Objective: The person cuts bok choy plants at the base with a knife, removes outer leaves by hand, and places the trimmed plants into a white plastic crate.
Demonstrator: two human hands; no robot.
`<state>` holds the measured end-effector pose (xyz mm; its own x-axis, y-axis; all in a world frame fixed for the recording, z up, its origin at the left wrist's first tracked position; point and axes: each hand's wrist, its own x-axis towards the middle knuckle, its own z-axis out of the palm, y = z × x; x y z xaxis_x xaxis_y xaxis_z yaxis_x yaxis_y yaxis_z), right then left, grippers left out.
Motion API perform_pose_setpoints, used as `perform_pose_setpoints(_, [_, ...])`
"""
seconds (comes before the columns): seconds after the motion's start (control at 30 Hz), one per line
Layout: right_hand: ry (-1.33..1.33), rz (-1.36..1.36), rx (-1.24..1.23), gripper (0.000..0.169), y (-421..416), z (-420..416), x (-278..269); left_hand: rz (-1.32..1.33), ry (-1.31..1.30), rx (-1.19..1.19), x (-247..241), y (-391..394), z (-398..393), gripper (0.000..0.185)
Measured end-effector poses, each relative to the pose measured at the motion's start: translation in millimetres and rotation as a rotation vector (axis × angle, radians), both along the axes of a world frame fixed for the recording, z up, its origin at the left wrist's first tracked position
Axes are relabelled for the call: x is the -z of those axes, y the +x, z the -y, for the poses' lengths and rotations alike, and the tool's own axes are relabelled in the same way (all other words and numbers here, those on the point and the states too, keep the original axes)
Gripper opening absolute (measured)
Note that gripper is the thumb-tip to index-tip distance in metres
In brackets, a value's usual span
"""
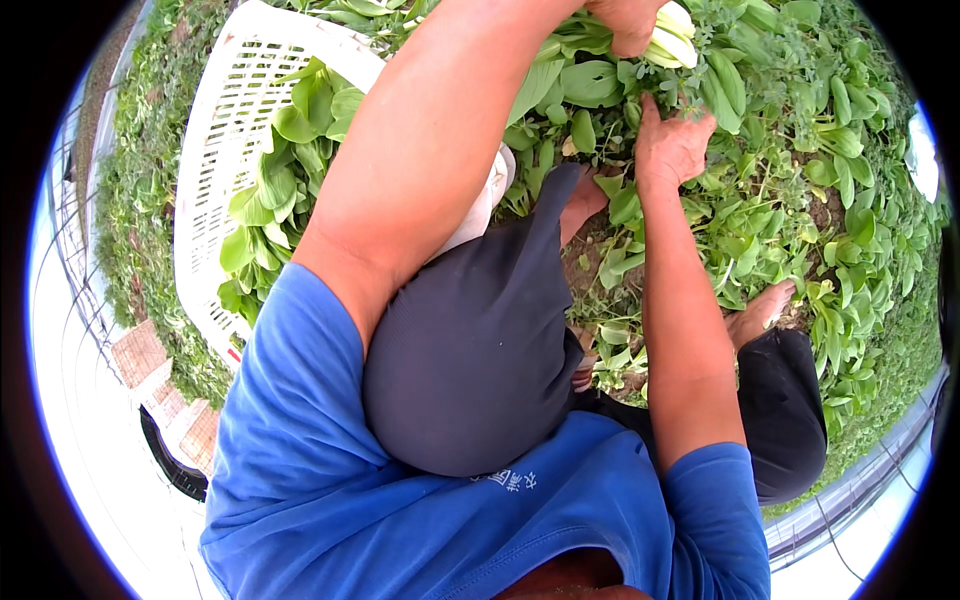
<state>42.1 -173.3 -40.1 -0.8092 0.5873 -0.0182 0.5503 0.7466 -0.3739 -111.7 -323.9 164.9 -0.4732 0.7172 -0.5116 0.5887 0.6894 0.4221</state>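
At the top of the head view, my left hand (628,22) is closed around the leafy part of a bunch of bok choy, whose pale stalks (671,36) point right. Below it, my right hand (673,142) reaches down among the growing leafy greens (724,86); its fingertips are partly covered by foliage, and whether they grip a stem is not visible. To the left stands a white plastic basket (217,172), with picked bok choy (277,180) piled inside along its right part. My left forearm crosses over the basket's near rim.
My knees and bare feet (761,311) are low among the plants. Bare soil (589,266) shows between them. More rows of greens spread to the right and beyond the basket. Stacked woven-looking crates or blocks (142,356) lie at the far left, near the greenhouse edge.
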Motion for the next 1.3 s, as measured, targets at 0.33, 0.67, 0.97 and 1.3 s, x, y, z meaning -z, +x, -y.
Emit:
perform_pose_setpoints(0.33, [-0.001,0.102,-0.028,0.051,1.7,1.1,-13.4,-0.004,-0.029,-0.048,-16.4,4.3,10.6,0.043])
perform_pose_setpoints(0.67, [-0.047,0.181,0.003,0.044,-20.3,-4.0,-19.8,-0.030,-0.057,-0.066,-15.0,5.3,10.8,0.045])
perform_pose_setpoints(0.97, [-0.030,0.249,-0.054,0.041,-27.5,-0.9,-32.7,0.013,-0.064,-0.069,-22.6,5.6,8.7,0.045])
perform_pose_setpoints(1.3, [-0.216,0.113,0.008,0.041,-27.5,-16.7,3.5,-0.036,-0.039,-0.079,-19.5,4.4,9.3,0.043])
